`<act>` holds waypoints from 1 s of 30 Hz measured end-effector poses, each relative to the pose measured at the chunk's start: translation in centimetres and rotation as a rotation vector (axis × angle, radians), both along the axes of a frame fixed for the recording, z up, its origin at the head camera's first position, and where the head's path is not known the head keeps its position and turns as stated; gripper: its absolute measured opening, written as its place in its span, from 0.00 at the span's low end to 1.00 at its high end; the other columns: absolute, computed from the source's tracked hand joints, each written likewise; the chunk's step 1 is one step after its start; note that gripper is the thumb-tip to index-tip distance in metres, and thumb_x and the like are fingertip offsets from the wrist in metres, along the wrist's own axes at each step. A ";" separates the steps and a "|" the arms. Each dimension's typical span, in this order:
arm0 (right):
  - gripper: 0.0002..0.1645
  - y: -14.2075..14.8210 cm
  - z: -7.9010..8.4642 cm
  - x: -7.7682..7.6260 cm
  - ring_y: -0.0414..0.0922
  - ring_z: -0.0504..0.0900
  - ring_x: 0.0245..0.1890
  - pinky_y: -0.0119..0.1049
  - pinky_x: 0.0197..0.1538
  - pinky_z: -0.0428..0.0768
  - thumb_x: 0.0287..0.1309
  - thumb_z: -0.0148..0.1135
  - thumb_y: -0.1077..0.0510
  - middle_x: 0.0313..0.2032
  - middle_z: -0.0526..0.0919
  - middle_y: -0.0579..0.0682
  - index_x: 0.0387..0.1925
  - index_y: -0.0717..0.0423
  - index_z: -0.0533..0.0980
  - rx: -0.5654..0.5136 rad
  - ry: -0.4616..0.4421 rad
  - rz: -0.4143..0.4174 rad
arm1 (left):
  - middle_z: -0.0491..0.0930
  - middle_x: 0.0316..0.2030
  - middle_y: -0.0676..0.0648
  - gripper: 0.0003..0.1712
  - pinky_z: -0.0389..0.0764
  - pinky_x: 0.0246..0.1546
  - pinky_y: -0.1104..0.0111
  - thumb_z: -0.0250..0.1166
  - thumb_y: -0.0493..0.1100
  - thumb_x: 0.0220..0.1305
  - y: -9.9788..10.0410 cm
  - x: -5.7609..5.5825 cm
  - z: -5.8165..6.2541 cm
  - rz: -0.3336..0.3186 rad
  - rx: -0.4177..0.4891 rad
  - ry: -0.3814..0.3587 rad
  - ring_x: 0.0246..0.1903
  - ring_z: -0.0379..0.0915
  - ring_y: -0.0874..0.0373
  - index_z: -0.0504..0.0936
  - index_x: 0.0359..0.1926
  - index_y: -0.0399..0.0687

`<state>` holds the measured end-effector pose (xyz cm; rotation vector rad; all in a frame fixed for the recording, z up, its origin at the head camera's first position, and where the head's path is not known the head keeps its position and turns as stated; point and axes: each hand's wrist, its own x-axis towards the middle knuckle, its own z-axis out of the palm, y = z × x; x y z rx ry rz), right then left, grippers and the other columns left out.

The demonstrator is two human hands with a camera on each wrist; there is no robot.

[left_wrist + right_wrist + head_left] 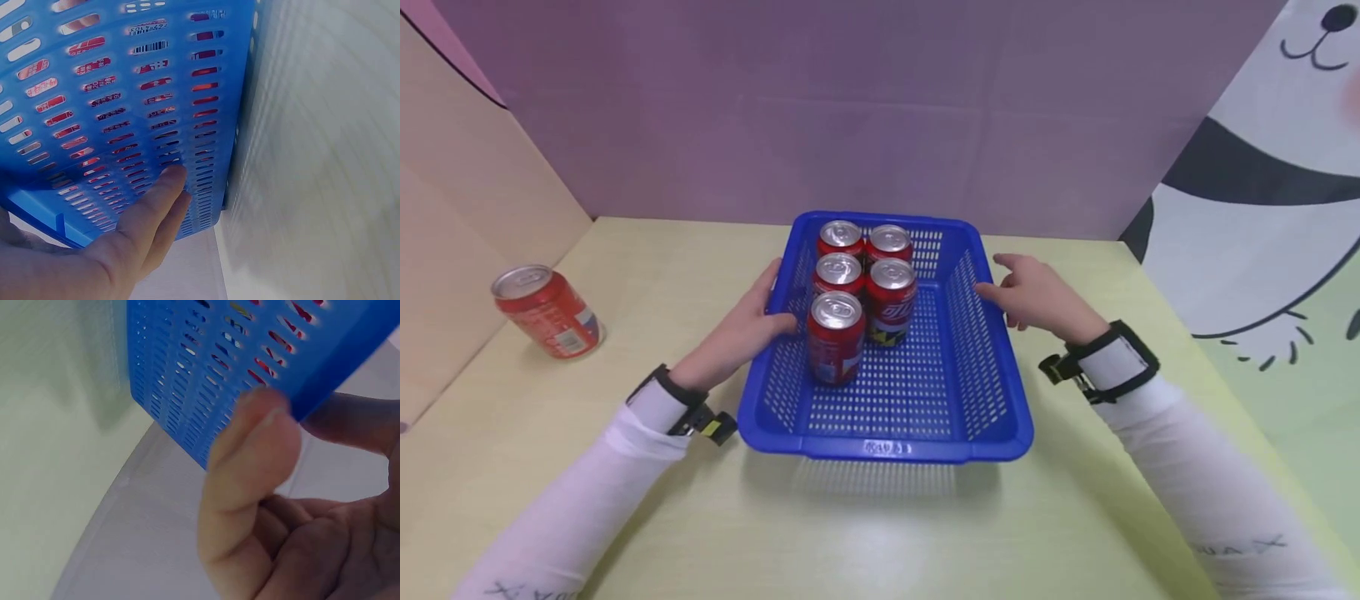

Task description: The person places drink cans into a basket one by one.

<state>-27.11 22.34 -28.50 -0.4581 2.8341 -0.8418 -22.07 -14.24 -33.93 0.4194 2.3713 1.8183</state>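
A blue plastic basket with slotted walls stands on the table. Several red soda cans are upright inside it, grouped toward its left and far side, three in the left row and two beside them. My left hand holds the left rim, thumb over the edge; in the left wrist view its fingers lie along the outer wall. On the opposite rim, my right hand has its thumb over the edge, and its bent fingers are by the outer wall in the right wrist view.
Another red can is on the table at the far left, outside the basket. A purple wall rises behind the table. To the right is a panel with a cartoon drawing.
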 end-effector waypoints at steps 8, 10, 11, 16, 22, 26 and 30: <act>0.35 0.8 -2.3 -0.2 0.47 0.74 0.17 0.34 0.20 0.71 0.70 0.55 0.52 0.19 0.76 0.53 0.69 0.69 0.62 -0.194 0.056 0.026 | 0.56 0.70 0.34 0.48 0.74 0.53 0.46 0.53 0.30 0.64 0.0 -0.1 -0.1 0.000 0.001 0.002 0.59 0.67 0.38 0.38 0.78 0.51; 0.32 0.5 -2.7 -0.3 0.46 0.76 0.17 0.33 0.21 0.73 0.70 0.55 0.53 0.20 0.77 0.53 0.68 0.67 0.65 -0.221 0.092 0.039 | 0.54 0.71 0.34 0.49 0.73 0.55 0.46 0.53 0.31 0.64 -0.2 0.0 -0.1 0.013 -0.002 -0.008 0.60 0.66 0.38 0.36 0.78 0.51; 0.31 0.4 -2.8 -0.4 0.45 0.76 0.17 0.33 0.21 0.73 0.69 0.54 0.54 0.20 0.78 0.52 0.68 0.66 0.66 -0.233 0.105 0.038 | 0.53 0.72 0.34 0.50 0.72 0.56 0.46 0.53 0.31 0.64 -0.2 0.1 -0.1 0.020 -0.006 -0.012 0.61 0.65 0.38 0.34 0.78 0.51; 0.29 0.0 -3.1 -0.3 0.41 0.66 0.11 0.31 0.15 0.64 0.67 0.54 0.57 0.15 0.71 0.49 0.66 0.65 0.69 -0.228 0.178 0.006 | 0.51 0.72 0.35 0.50 0.70 0.58 0.47 0.53 0.32 0.65 -0.1 0.0 -0.1 0.023 -0.015 -0.023 0.63 0.63 0.38 0.34 0.78 0.50; 0.31 -0.4 -3.4 0.0 0.41 0.63 0.09 0.31 0.13 0.60 0.66 0.52 0.58 0.13 0.68 0.49 0.66 0.70 0.66 -0.212 0.205 -0.020 | 0.56 0.70 0.34 0.48 0.75 0.53 0.46 0.53 0.30 0.64 -0.1 -0.2 -0.1 0.005 -0.011 0.001 0.59 0.67 0.38 0.38 0.78 0.52; 0.32 -0.5 -3.6 0.0 0.42 0.66 0.09 0.31 0.12 0.62 0.64 0.51 0.58 0.14 0.71 0.50 0.66 0.71 0.65 -0.222 0.206 -0.024 | 0.58 0.69 0.33 0.48 0.77 0.51 0.47 0.53 0.30 0.64 -0.2 -0.2 -0.1 0.000 -0.028 0.014 0.57 0.69 0.38 0.40 0.78 0.51; 0.33 -0.6 -3.9 0.0 0.42 0.66 0.09 0.31 0.12 0.62 0.64 0.51 0.58 0.14 0.71 0.50 0.67 0.71 0.65 -0.234 0.204 -0.022 | 0.60 0.67 0.32 0.45 0.78 0.49 0.47 0.53 0.33 0.67 -0.3 0.0 0.0 0.008 -0.081 0.028 0.56 0.71 0.37 0.42 0.78 0.51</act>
